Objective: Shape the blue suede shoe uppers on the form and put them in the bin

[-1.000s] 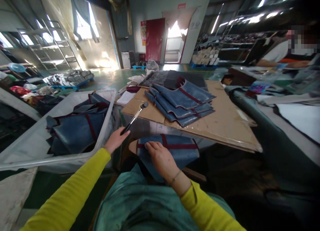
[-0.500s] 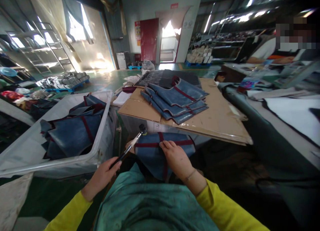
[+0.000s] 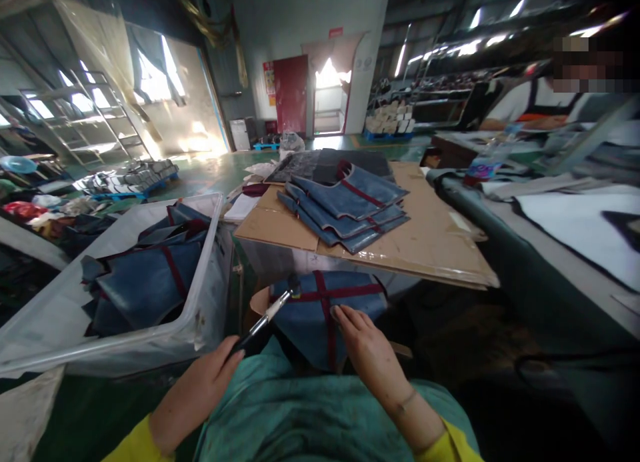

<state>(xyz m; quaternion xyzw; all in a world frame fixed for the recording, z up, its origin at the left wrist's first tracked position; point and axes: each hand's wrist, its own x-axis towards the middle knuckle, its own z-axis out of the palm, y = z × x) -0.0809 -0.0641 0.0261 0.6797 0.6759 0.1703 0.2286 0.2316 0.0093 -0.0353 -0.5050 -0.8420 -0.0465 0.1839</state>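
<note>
My left hand is wrapped round the dark handle of a hammer, whose head is over the left part of a blue leather piece with crossed dark red strips. That piece lies in front of my lap. My right hand rests on it near the crossing of the strips, fingertips close together on its surface; whether they pinch anything is too small to tell. Beyond, similar blue pieces with red strips lie stacked on a cardboard sheet.
At the left stands a white plastic bin holding more blue pieces. A bench with white sheets and a bottle runs along the right. Another person sits at the back right.
The hammer head has moved down and right, over the blue piece. My right hand has shifted slightly down and right, off the horizontal strip. The view has tilted a little.
</note>
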